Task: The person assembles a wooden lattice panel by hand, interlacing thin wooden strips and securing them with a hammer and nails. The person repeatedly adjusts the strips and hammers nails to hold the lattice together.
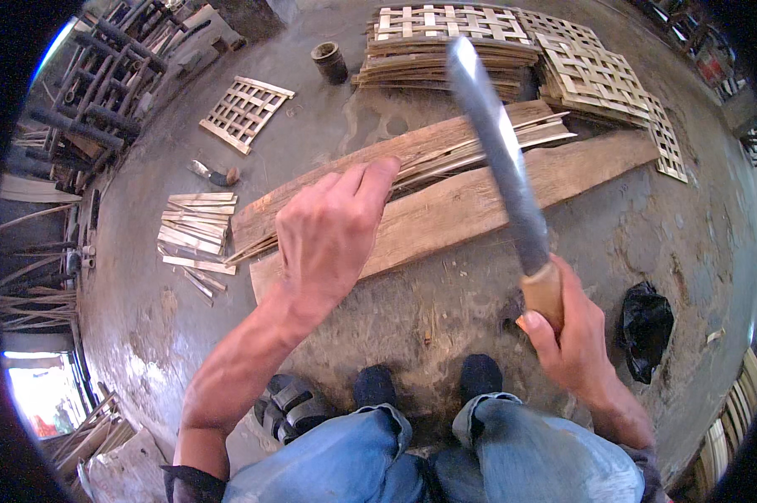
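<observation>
My left hand (332, 222) is closed over a bundle of thin bamboo strips (479, 151), its fingertips hidden beneath it. The strips run on both sides of the hand, between two long wooden boards (462, 210) lying on the floor. In my right hand (571, 335) is a machete (504, 151), gripped by its light wooden handle. Its long blade points up and away, above the boards' right half and apart from the strips.
Cut slats (198, 230) and a small knife (213, 173) lie left of the boards. Farther off are a woven lattice panel (246, 114), a cup-like container (329, 63) and stacked lattice panels (445, 50). A black plastic bag (646, 331) and sandals (290, 407) lie nearer.
</observation>
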`<action>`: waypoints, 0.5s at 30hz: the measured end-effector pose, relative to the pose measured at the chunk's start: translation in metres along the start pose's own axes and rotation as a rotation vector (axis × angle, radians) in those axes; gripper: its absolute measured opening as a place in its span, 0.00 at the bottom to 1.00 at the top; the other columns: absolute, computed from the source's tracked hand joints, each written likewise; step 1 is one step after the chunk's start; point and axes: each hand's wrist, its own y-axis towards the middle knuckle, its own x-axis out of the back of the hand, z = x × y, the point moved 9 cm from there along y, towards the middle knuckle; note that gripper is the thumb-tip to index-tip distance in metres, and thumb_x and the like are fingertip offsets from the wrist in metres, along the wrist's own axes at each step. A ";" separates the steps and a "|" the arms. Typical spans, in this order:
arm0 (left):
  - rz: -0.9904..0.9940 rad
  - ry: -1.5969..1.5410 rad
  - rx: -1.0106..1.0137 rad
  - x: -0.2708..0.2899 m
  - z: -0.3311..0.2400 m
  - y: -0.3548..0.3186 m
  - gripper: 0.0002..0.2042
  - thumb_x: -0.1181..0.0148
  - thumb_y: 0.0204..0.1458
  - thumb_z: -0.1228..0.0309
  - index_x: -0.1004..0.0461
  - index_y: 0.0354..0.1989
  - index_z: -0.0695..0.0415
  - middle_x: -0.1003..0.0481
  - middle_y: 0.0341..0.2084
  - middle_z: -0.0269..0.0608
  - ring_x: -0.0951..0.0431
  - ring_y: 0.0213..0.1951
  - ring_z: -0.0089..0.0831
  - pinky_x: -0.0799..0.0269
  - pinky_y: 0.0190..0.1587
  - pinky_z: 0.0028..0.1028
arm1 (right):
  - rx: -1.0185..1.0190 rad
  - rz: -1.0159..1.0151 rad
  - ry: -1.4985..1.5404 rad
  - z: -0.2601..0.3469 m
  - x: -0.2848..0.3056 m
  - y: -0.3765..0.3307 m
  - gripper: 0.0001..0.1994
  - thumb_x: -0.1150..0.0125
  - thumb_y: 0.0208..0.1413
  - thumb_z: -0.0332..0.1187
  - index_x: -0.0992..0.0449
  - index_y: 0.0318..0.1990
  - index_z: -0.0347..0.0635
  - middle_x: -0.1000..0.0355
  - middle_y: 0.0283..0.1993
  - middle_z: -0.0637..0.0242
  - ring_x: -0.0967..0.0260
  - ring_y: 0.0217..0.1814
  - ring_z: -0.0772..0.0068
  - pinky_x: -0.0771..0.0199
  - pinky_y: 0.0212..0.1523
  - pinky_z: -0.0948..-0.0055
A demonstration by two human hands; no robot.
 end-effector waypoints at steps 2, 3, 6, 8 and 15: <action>-0.011 -0.013 0.000 0.001 0.001 -0.001 0.11 0.41 0.53 0.71 0.23 0.45 0.50 0.25 0.26 0.32 0.22 0.28 0.30 0.26 0.28 0.30 | -0.005 -0.017 0.015 -0.003 -0.001 0.001 0.32 0.41 0.59 0.38 0.43 0.66 0.31 0.26 0.46 0.38 0.25 0.49 0.34 0.25 0.50 0.50; -0.005 -0.010 -0.002 0.001 0.001 0.000 0.11 0.41 0.52 0.71 0.23 0.45 0.50 0.25 0.26 0.32 0.22 0.28 0.30 0.26 0.28 0.30 | -0.044 0.021 0.011 -0.002 0.001 0.009 0.32 0.41 0.59 0.39 0.42 0.66 0.31 0.26 0.46 0.39 0.25 0.49 0.35 0.25 0.49 0.50; -0.003 -0.021 -0.007 0.000 0.001 0.000 0.12 0.40 0.51 0.72 0.24 0.45 0.50 0.25 0.25 0.32 0.22 0.27 0.30 0.26 0.28 0.31 | 0.022 -0.046 0.008 -0.001 0.005 0.004 0.30 0.41 0.60 0.39 0.40 0.65 0.32 0.25 0.45 0.40 0.25 0.48 0.37 0.26 0.47 0.50; -0.024 -0.052 -0.011 0.000 0.000 -0.001 0.12 0.40 0.51 0.73 0.24 0.45 0.50 0.25 0.25 0.32 0.22 0.27 0.30 0.26 0.28 0.31 | 0.042 -0.056 0.004 -0.006 0.007 0.003 0.29 0.42 0.60 0.39 0.39 0.64 0.32 0.25 0.45 0.41 0.24 0.47 0.39 0.25 0.46 0.50; 0.060 -0.047 0.000 -0.013 0.026 -0.011 0.21 0.36 0.49 0.76 0.24 0.54 0.48 0.20 0.36 0.40 0.20 0.35 0.40 0.25 0.36 0.36 | -0.287 -0.484 0.108 -0.116 0.076 -0.030 0.23 0.46 0.64 0.41 0.32 0.58 0.29 0.24 0.43 0.46 0.25 0.43 0.45 0.26 0.45 0.55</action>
